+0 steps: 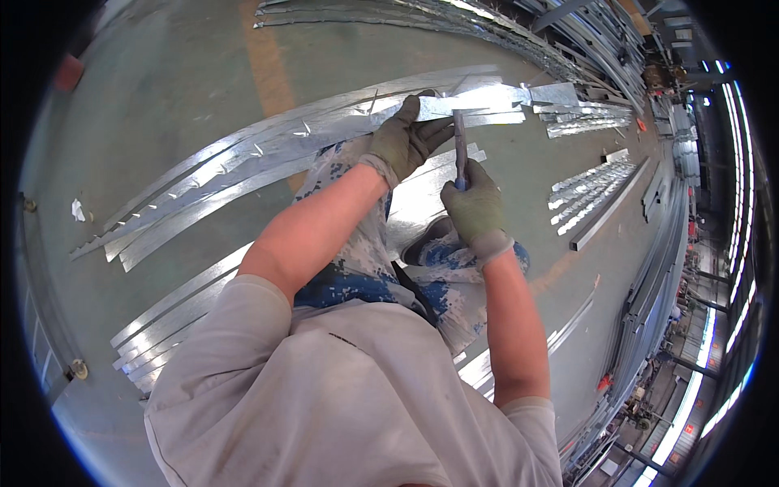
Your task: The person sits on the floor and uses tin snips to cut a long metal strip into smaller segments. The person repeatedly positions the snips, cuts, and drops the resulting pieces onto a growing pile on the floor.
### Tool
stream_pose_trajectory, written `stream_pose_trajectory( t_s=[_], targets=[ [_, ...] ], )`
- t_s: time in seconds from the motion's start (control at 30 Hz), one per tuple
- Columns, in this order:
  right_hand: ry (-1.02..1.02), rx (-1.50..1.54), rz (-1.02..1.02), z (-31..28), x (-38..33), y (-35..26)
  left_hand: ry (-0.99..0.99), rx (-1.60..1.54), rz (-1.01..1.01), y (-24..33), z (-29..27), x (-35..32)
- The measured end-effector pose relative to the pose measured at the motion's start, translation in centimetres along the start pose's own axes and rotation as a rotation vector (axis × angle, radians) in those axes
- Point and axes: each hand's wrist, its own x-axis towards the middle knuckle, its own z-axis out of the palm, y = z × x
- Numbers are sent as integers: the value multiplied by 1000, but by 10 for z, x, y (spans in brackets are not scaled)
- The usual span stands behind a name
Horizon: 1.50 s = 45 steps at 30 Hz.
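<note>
My left hand [403,140], in a dull green work glove, grips the edge of a long shiny sheet-metal strip [300,128]. Small tabs stick up along this strip, which runs from the far right down to the left. My right hand [475,201], gloved the same way, is closed around a narrow bar-like hand tool [461,150] with a bluish handle. The tool points away from me, its dark far end close to the strip; whether they touch I cannot tell. Its exact kind is unclear.
Flat metal strips [182,304] lie on the green floor at my left. Beyond are notched strips [588,191], a grey metal bar [608,207] and long metal stock [600,49]. More profiles [649,300] line the right side. An orange floor line [268,65] runs away from me.
</note>
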Motion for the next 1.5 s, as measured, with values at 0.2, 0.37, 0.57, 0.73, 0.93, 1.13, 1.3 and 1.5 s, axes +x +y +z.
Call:
stream_pose_trajectory(
  t_s=[0.2,0.37,0.57,0.73,0.93,1.13,1.3,1.5],
  targets=[
    [43,-511,65,7,9,3,62,1,-16,-6,-11,15],
    [92,-861,-94,-9,33,9,254,-57,2,-27,7,35],
    [209,-914,-33,-12,20,-4,333,-119,1,-38,16,36],
    [157,-874,19,-4,5,-17,119,-130,-35,-19,-19,44],
    [207,-855,38,2,5,14,97,-86,-53,-20,-14,23],
    [265,-865,-47,-2,4,29,155,55,27,-20,3,12],
    [239,-722,-59,-3,6,34,125,117,57,-23,6,10],
    [272,-800,-47,0,7,36,109,128,50,-20,-2,16]
  ],
)
